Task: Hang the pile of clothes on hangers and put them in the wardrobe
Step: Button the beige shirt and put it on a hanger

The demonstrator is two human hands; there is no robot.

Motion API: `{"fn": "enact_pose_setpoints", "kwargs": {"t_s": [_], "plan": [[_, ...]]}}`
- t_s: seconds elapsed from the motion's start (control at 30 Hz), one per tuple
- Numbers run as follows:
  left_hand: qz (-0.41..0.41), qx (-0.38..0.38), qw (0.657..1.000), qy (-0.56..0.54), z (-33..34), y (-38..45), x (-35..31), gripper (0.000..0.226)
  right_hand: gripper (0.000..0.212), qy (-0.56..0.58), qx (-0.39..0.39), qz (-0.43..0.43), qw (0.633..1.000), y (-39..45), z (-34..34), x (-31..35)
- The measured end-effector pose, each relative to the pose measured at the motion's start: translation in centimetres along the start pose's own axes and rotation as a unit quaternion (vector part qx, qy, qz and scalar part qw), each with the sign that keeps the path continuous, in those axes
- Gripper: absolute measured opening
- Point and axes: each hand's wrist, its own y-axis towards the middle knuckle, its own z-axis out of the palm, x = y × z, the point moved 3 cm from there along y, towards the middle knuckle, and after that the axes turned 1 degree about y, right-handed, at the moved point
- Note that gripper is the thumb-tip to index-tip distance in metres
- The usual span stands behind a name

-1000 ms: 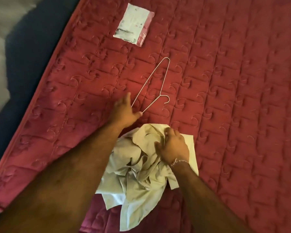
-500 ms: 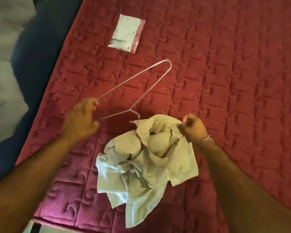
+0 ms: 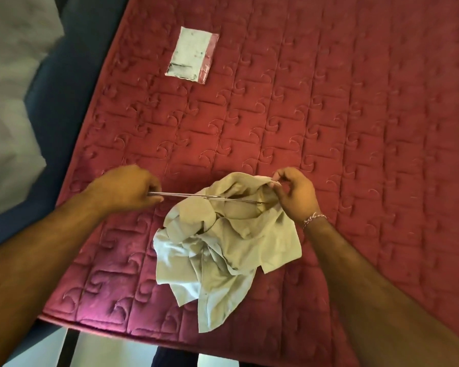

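Note:
A crumpled pale beige shirt [image 3: 223, 250] lies on the red quilted bed [image 3: 355, 128] near its front edge. My left hand [image 3: 127, 189] grips one end of a thin wire hanger [image 3: 180, 195], which lies almost level and runs to the right into the shirt's opening. The hanger's far end is hidden inside the cloth. My right hand [image 3: 294, 192] pinches the shirt's upper edge and holds it lifted off the quilt.
A flat white and pink packet [image 3: 192, 58] lies further back on the quilt. The bed's left edge meets a dark blue strip [image 3: 51, 123], with pale floor beyond. The front edge of the quilt runs just below the shirt.
My left hand picked the hanger up off the quilt, swung it level and pushed it into the shirt. My right hand moved to the shirt's upper edge and raised it.

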Motion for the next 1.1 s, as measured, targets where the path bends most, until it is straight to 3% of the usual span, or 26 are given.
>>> {"fn": "enact_pose_setpoints", "kwargs": {"t_s": [0.23,0.3,0.37,0.43,0.53,0.57,0.6,0.63,0.7,0.73,0.77,0.8,0.87,0.9,0.93,0.97,1.0,1.03,1.1], "plan": [[0.057,-0.063,0.993,-0.082,-3.4,2.1,-8.2,0.029,0.007,0.192,0.130,0.009,0.973,-1.0,-1.9,6.2],[0.043,-0.028,0.989,-0.140,-4.5,1.9,-10.0,0.036,0.014,0.237,0.166,0.004,0.957,-2.4,-3.5,8.1],[0.034,0.032,0.975,-0.216,-5.9,0.5,-11.8,0.033,0.033,0.186,0.210,-0.021,0.960,-3.9,-5.7,10.4],[0.050,0.059,0.965,-0.252,-7.2,-1.6,-13.8,0.033,0.031,0.099,0.184,-0.043,0.977,-5.7,-7.8,12.1],[0.102,-0.005,0.967,-0.231,-10.1,-4.3,-14.9,0.025,0.003,0.062,0.076,-0.051,0.994,-7.9,-10.7,14.9],[0.118,-0.036,0.961,-0.246,-11.4,-5.3,-14.7,0.042,0.006,0.076,0.058,-0.047,0.994,-8.6,-11.9,16.0],[0.137,-0.071,0.939,-0.309,-12.5,-6.2,-14.3,0.061,0.009,0.091,0.046,-0.047,0.994,-9.0,-12.8,17.0],[0.137,-0.118,0.880,-0.438,-13.2,-7.2,-13.6,0.069,0.010,0.114,0.035,-0.045,0.992,-9.5,-13.9,17.7],[0.079,-0.213,0.649,-0.726,-12.9,-8.5,-12.6,0.054,0.007,0.173,0.012,-0.043,0.984,-10.2,-16.6,19.5],[0.052,-0.227,0.567,-0.790,-12.1,-8.7,-12.8,0.050,0.009,0.198,-0.002,-0.045,0.979,-10.4,-18.0,20.5],[0.033,-0.208,0.542,-0.814,-11.1,-8.6,-13.9,0.053,0.012,0.216,-0.016,-0.047,0.975,-10.6,-19.1,21.3],[0.040,-0.163,0.569,-0.805,-10.4,-8.7,-15.8,0.057,0.014,0.230,-0.032,-0.049,0.971,-10.7,-20.1,22.0],[0.095,-0.096,0.710,-0.691,-9.8,-9.3,-20.3,0.046,0.018,0.250,-0.058,-0.059,0.965,-10.7,-21.7,23.4],[0.123,-0.103,0.783,-0.601,-10.0,-9.3,-22.3,0.035,0.020,0.259,-0.069,-0.067,0.961,-10.8,-22.8,24.2],[0.135,-0.139,0.835,-0.515,-10.0,-9.0,-23.5,0.025,0.020,0.266,-0.073,-0.074,0.958,-11.1,-23.5,24.8],[0.132,-0.188,0.865,-0.445,-10.4,-8.8,-24.2,0.021,0.021,0.275,-0.069,-0.081,0.956,-11.3,-24.0,25.3],[0.125,-0.232,0.868,-0.421,-10.9,-8.8,-24.7,0.022,0.021,0.277,-0.065,-0.092,0.954,-11.8,-24.7,25.7],[0.108,-0.255,0.849,-0.451,-11.6,-8.9,-24.6,0.019,0.021,0.273,-0.058,-0.106,0.954,-12.3,-25.3,25.9],[0.072,-0.280,0.781,-0.553,-13.3,-9.5,-23.6,0.011,0.020,0.213,-0.048,-0.147,0.965,-13.3,-26.6,26.1]]}}
